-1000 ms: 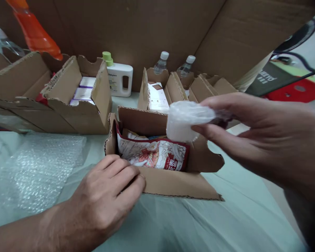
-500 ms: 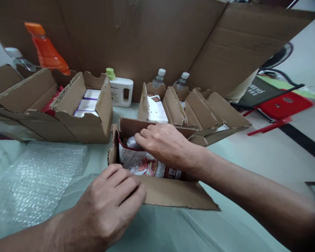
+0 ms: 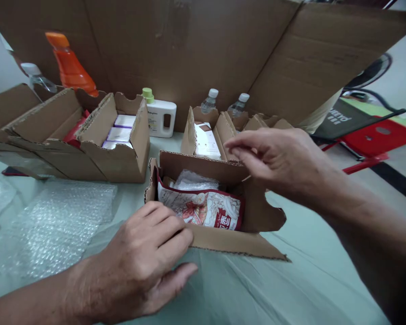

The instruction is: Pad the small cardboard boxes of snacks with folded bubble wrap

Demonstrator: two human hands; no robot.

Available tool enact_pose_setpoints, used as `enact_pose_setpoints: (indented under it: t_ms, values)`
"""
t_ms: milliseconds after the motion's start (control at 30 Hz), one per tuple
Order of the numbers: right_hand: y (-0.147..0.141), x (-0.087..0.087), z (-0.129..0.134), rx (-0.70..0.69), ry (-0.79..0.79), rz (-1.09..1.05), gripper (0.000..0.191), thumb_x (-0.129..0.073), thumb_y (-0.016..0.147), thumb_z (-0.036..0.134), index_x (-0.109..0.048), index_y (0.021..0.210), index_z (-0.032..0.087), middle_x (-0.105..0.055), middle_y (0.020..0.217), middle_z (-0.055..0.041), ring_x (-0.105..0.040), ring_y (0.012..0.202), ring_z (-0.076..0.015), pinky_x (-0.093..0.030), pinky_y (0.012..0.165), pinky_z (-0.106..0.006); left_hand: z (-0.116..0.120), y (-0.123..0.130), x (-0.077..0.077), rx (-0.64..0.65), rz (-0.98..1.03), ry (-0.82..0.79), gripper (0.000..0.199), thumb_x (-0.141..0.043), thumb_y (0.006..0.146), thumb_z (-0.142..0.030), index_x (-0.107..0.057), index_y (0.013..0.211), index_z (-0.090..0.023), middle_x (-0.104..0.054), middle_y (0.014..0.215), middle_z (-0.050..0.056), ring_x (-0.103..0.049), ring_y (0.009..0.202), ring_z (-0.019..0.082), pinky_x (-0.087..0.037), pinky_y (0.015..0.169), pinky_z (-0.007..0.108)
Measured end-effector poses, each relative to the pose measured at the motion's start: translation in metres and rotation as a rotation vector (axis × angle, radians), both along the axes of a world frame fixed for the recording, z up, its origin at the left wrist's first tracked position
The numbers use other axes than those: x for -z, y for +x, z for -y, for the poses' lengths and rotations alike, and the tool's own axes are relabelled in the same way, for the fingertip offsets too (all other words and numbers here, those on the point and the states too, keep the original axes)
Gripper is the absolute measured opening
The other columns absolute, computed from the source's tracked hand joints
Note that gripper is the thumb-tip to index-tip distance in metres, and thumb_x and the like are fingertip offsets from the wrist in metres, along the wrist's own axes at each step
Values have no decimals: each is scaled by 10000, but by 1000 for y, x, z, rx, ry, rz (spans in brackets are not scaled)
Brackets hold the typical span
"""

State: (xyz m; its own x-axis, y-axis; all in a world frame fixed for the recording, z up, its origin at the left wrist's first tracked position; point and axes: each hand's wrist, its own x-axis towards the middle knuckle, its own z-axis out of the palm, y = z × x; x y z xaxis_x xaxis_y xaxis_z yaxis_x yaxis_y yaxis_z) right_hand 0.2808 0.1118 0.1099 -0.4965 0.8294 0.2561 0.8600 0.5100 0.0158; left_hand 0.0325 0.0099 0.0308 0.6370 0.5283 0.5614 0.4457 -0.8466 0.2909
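A small open cardboard box (image 3: 203, 158) stands on the table in front of me. Inside it, a printed pouch with a dark red border (image 3: 206, 207) leans along the front, and crumpled bubble wrap (image 3: 195, 180) lies behind the pouch. My left hand (image 3: 138, 257) rests its fingers on the left end of the box's folded-down front flap (image 3: 237, 243), thumb held apart. Above the box's right end, my right hand (image 3: 277, 158) hovers, thumb and fingers drawn together with nothing visible in them. It covers part of the compartments behind.
Cardboard compartments (image 3: 118, 158) at left hold white boxes (image 3: 122, 134) and a red pack (image 3: 77, 131). An orange bottle (image 3: 72, 67), a white jug (image 3: 160, 115) and clear bottles (image 3: 209, 100) stand behind. Bubble wrap sheet (image 3: 61, 225) lies left; a white carton (image 3: 206, 140) sits in the right-hand compartments.
My right hand has lifted out of the box and moved right, uncovering the pouch and bubble wrap. My left thumb has come away from the flap. The view has shifted slightly.
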Motion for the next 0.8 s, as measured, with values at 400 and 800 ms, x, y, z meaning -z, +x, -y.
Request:
enact_pose_setpoints:
  t_ms: [400, 800]
  values:
    - [6, 45, 5, -193, -197, 173, 217, -584, 923, 125, -738, 1060, 192, -747, 980, -84, -655, 887, -229, -437, 778, -342, -28, 12, -5, -163, -4, 102, 116, -610, 959, -188, -698, 1029, -161, -732, 1091, 134, -685, 1003, 281, -564, 869, 468]
    - [24, 33, 2, -258, -180, -62, 346, -651, 933, 291, -702, 1270, 230, -768, 1161, -67, -708, 1053, -278, -556, 905, -417, -21, -6, 5, -309, 48, 154, 422, -742, 892, -255, -623, 1296, -242, -624, 1413, 114, -564, 1351, 359, -484, 1126, 576]
